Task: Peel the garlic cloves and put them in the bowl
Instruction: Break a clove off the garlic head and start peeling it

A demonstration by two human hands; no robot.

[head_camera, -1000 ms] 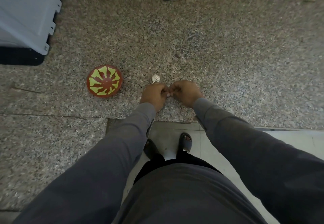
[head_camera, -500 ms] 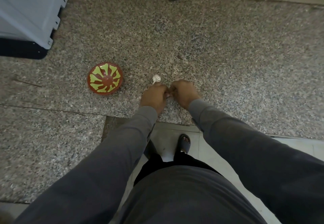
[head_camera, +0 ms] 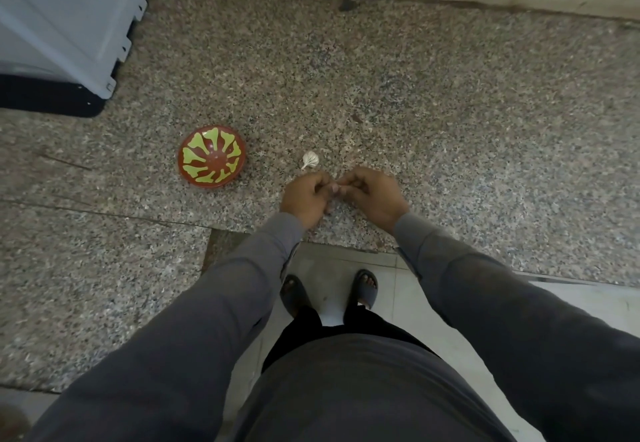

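My left hand (head_camera: pixel 305 199) and right hand (head_camera: pixel 372 195) meet over the counter (head_camera: pixel 450 130), fingers curled and pinching a small clove (head_camera: pixel 333 189) that is mostly hidden between them. Another clove (head_camera: pixel 310 159) lies just beyond, the bowl (head_camera: pixel 211 156) to its left. I should pick at the skin lightly, turning the clove, so nothing gets crushed.

Hands: the left hand (head_camera: pixel 304 197) and right hand (head_camera: pixel 372 192) are easing a little apart from their tight knuckle-to-knuckle press, fingertips still meeting just below the garlic clove (head_camera: pixel 310 159).
Right hand: its fingers (head_camera: pixel 349 183) are uncurling slightly.
Whatever is pinched: too small to make out.
View: tipping down, showing more of both sandalled feet (head_camera: pixel 363 287).
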